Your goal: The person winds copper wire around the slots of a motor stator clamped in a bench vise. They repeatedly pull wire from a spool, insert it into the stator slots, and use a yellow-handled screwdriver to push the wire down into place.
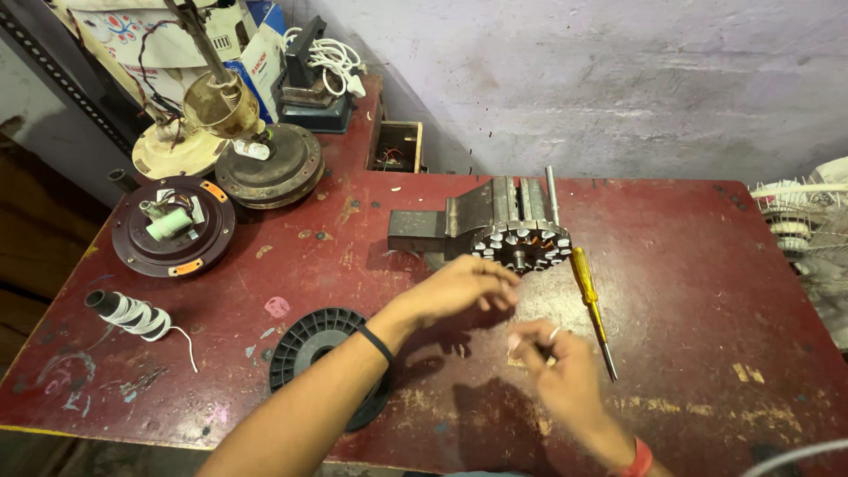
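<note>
Head view, hands: two; left hand point(459, 287) with fingers bunched just before the one round steel wound stator point(521, 246), grasp unclear; right hand point(556, 367) pinching a small pale scrap point(517, 360).
Tools: one yellow-handled screwdriver point(590, 305) on the dark red tabletop point(707, 291).
Spools: one black plastic spool point(314, 349).

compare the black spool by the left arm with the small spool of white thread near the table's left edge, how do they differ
The black spool lies flat on its flange, partly covered by the left arm; the small white-thread spool lies on its side, in the open. The black spool is much wider and looks bare of winding from here; the small one is wound with white thread, a loose end trailing off. Both rest on the red table, and neither the left hand nor the right hand touches them.
</note>
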